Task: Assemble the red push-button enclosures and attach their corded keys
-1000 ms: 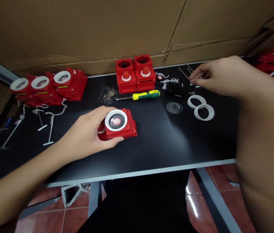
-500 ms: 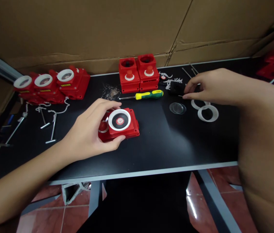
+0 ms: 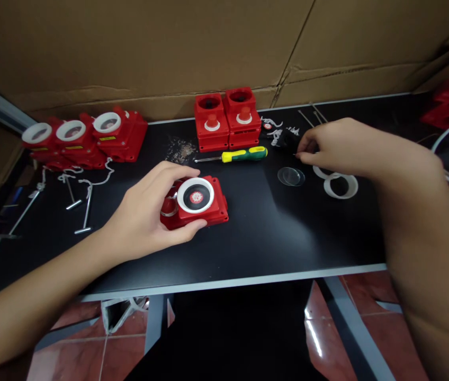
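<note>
My left hand (image 3: 145, 211) is curved round a red box (image 3: 218, 203), thumb along its near side and fingers over its far side. The box lies on the black tabletop. A white ring (image 3: 195, 210) sits on top, around a black disc with a red-and-white emblem (image 3: 196, 197). Farther right, my right hand (image 3: 328, 145) has its fingertips pinched together beside a small black piece (image 3: 287, 141). What the fingers hold, if anything, is too small to tell. Clear round discs (image 3: 291, 177) lie near those fingers, and white rings (image 3: 341, 187) lie just below the hand.
A yellow-green screwdriver (image 3: 245, 154) lies before two red boxes (image 3: 228, 127). Three red boxes with white rings (image 3: 107, 123) stand back left, with cords and small metal hammers (image 3: 85, 214). Crumbs (image 3: 180, 151), white labels (image 3: 278, 135) and metal rods (image 3: 312, 114) are along the back.
My right hand has shifted slightly left and down, its fingertips now closer together by the black piece. My left hand and the red box stay almost unmoved.
</note>
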